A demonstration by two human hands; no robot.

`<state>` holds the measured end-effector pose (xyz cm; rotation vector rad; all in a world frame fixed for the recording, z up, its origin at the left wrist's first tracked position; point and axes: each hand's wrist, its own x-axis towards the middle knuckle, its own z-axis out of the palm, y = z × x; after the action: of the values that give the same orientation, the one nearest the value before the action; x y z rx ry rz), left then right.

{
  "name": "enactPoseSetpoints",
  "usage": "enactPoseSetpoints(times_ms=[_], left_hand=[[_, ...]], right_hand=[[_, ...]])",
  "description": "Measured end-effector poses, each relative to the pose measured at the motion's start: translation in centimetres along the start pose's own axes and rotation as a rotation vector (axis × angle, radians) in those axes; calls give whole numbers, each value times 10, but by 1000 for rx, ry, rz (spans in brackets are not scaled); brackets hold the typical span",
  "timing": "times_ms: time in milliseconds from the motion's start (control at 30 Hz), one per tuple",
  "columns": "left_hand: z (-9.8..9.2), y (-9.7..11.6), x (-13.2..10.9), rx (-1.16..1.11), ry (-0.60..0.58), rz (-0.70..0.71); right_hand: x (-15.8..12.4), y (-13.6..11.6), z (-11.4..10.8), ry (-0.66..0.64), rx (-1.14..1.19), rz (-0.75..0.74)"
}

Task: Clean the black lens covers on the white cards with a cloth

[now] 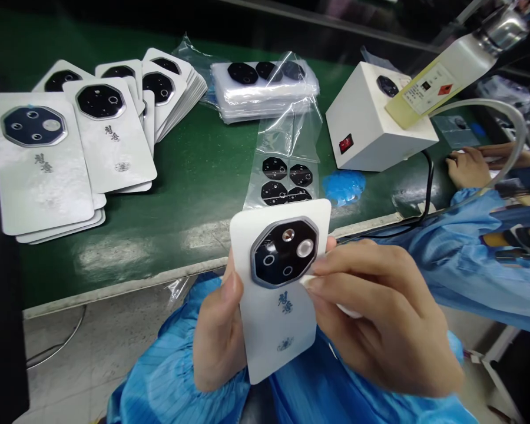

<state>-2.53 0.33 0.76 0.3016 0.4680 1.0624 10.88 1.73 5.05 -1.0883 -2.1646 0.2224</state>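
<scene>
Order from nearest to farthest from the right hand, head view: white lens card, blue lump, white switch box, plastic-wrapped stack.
From the right hand:
1. White lens card: held up directly in front.
2. Blue lump: on the green bench, ahead.
3. White switch box: just behind it.
4. Plastic-wrapped stack: farther back, ahead-left.

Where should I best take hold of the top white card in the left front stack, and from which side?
Probably pinch the top white card at its left long edge, below the octagonal lens, coming from the left: no cards beneath show past that edge.
</scene>
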Motion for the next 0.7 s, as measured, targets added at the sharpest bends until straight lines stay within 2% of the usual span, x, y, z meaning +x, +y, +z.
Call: enactPoseSetpoints(times_ms=[233, 367, 533, 700], left_hand=[[1, -2, 4, -65, 15, 172], [1, -2, 4, -16, 40, 173], [-2, -5, 2, 35, -1, 183], [-5, -11, 3, 137, 10, 273]], right_hand=[[1, 0, 15, 41, -39, 9], [2, 1, 17, 40, -33, 15], [1, 1, 20, 29, -32, 41], [0, 3, 22, 18, -52, 19]])
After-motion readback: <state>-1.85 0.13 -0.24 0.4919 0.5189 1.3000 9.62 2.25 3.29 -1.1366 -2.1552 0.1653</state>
